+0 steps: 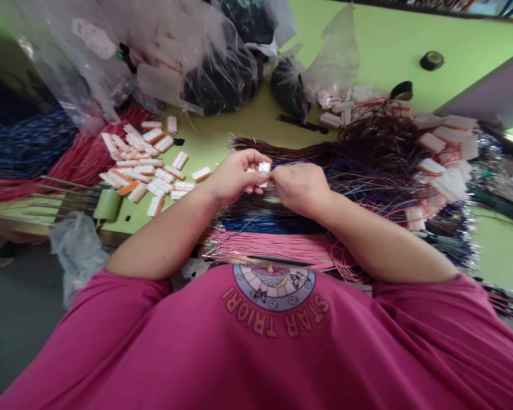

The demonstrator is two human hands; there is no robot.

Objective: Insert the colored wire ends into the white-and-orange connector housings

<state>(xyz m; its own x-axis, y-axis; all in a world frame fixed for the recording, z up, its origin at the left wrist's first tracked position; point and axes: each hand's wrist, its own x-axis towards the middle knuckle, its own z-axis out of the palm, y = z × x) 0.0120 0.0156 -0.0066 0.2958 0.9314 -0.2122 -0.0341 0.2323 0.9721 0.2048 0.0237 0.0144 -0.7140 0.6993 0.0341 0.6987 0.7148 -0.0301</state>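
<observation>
My left hand (239, 177) is closed around a small white connector housing (264, 167), gripped between thumb and fingers over the wire bundles. Right beside it, my right hand (301, 188) is closed in a pinch at the housing's right side; whatever its fingertips hold is hidden. Under both hands run bundles of cut wires: dark brown wires (277, 149) at the back, blue wires (265, 225) nearer, and pink wires (277, 246) closest to me. To the left lies a loose pile of white-and-orange connector housings (141, 156).
Finished-looking housings with wires (447, 154) are heaped at the right. Clear plastic bags (222, 74) stand at the back. A green block with metal rods (108, 205) sits at the left edge. Black tape rolls (431, 60) and red wires (85, 145) lie on the green table (389, 45).
</observation>
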